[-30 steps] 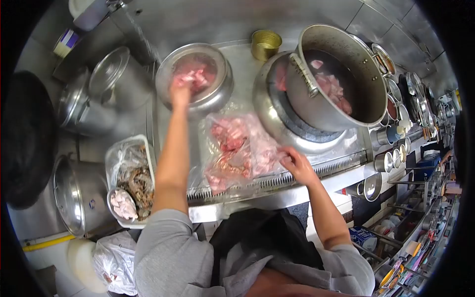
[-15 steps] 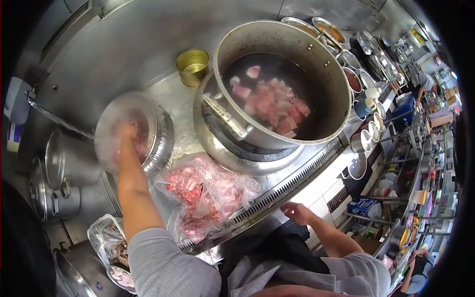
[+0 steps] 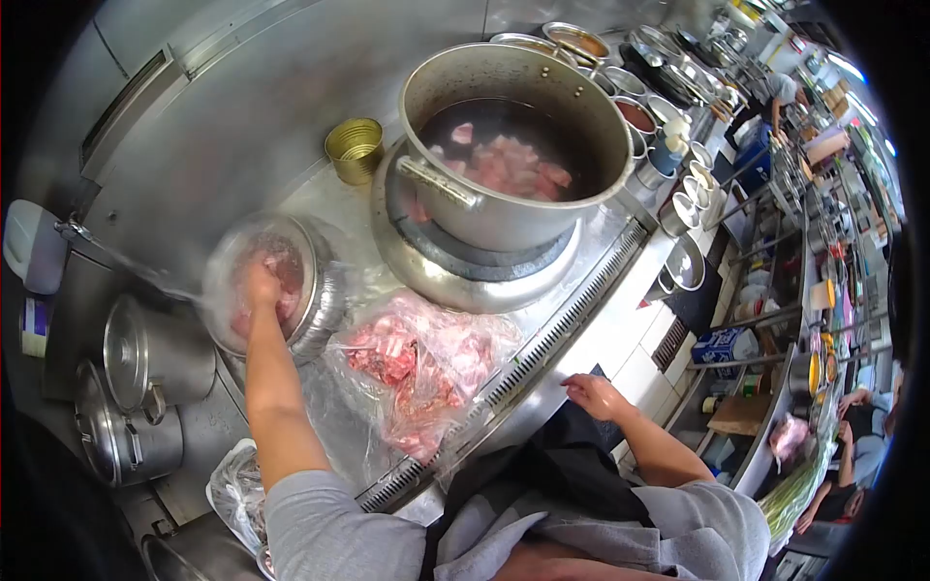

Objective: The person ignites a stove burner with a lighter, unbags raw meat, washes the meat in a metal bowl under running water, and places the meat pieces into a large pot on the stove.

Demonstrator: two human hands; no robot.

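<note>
My left hand (image 3: 262, 281) reaches down into a metal pot (image 3: 327, 276) at the left of the counter, among pink meat pieces (image 3: 287, 269). Its fingers are hidden there, so whether they grip a piece does not show. In front of my apron, my right hand (image 3: 593, 397) hovers by the counter's front edge, fingers loosely bent and holding nothing. Between my arms lies a clear plastic bag (image 3: 465, 349) of raw, bony meat (image 3: 387, 353). Beyond it, a large stockpot (image 3: 523, 218) stands on a round burner (image 3: 475, 281), with cut meat chunks (image 3: 509, 165) in dark liquid.
An empty gold tin (image 3: 355, 153) stands left of the stockpot. A tap spout (image 3: 131, 254) extends toward the left pot. Lidded pots (image 3: 155, 353) stand at far left. Sauce containers (image 3: 635, 116) line the back right. Other people (image 3: 857, 441) are at far right.
The view has shifted, so the stockpot appears farther up and left. My left hand stays inside the left pot; my right hand remains near the counter edge.
</note>
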